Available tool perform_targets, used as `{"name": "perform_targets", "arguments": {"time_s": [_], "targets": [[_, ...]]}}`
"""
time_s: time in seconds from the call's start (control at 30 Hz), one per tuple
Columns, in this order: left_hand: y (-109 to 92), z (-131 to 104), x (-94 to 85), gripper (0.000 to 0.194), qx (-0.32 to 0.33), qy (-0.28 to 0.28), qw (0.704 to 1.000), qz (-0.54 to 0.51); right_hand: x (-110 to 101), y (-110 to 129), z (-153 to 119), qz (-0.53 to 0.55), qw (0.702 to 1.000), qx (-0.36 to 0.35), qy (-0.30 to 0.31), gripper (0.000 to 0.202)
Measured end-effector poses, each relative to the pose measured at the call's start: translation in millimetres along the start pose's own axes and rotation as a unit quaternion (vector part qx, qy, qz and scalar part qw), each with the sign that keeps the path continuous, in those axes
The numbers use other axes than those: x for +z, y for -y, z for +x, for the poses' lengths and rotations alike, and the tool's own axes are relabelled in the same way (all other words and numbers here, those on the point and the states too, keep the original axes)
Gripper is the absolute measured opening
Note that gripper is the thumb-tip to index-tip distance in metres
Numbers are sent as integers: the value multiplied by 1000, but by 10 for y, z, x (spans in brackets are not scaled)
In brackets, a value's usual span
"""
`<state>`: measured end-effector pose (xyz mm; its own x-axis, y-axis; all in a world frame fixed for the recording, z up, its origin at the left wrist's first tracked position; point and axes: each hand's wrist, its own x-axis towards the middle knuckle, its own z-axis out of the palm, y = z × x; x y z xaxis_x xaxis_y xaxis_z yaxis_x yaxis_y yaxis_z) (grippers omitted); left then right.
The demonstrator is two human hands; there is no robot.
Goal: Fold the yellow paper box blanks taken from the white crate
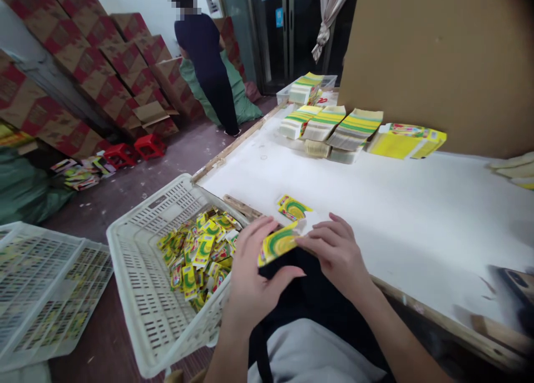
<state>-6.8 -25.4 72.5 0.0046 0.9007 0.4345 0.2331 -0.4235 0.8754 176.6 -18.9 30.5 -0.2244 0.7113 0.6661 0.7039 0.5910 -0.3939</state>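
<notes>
Between my hands, over the table's front edge, is a small yellow box [278,244] with a green arc and a raised white flap. My right hand [334,249] pinches its right end. My left hand [256,266] is around its left end, the thumb held away below it. A second yellow box [293,207] lies on the white table [250,174] just beyond. To the left, a white plastic basket [137,294] holds many small yellow boxes [204,249].
Stacks of flat yellow cartons [356,128] stand at the table's back, before a large brown board [434,65]. A phone [517,280] lies at the right. Another crate [54,294] is at far left. A person [208,60] stands beyond, near red stools [150,146].
</notes>
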Motion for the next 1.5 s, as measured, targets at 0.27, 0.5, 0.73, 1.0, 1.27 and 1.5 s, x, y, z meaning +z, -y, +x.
{"name": "perform_targets", "arguments": {"time_s": [0.27,0.5,0.73,1.0,1.27,1.5], "targets": [[454,-30,160,53,-148,220,961,75,156,36,-118,118,987,72,-80,43],[471,-110,300,64,-80,175,976,104,452,38,-186,470,811,348,-10,46],[483,-186,349,58,24,190,973,132,405,76,-60,535,757,373,35,36],[613,-164,307,51,17,178,973,144,389,161,-205,384,894,203,107,54],[627,-113,333,51,-49,62,970,228,427,-39,-212,270,939,207,-39,42],[588,-14,181,42,-9,102,965,242,457,-152,-235,165,977,115,69,36]]}}
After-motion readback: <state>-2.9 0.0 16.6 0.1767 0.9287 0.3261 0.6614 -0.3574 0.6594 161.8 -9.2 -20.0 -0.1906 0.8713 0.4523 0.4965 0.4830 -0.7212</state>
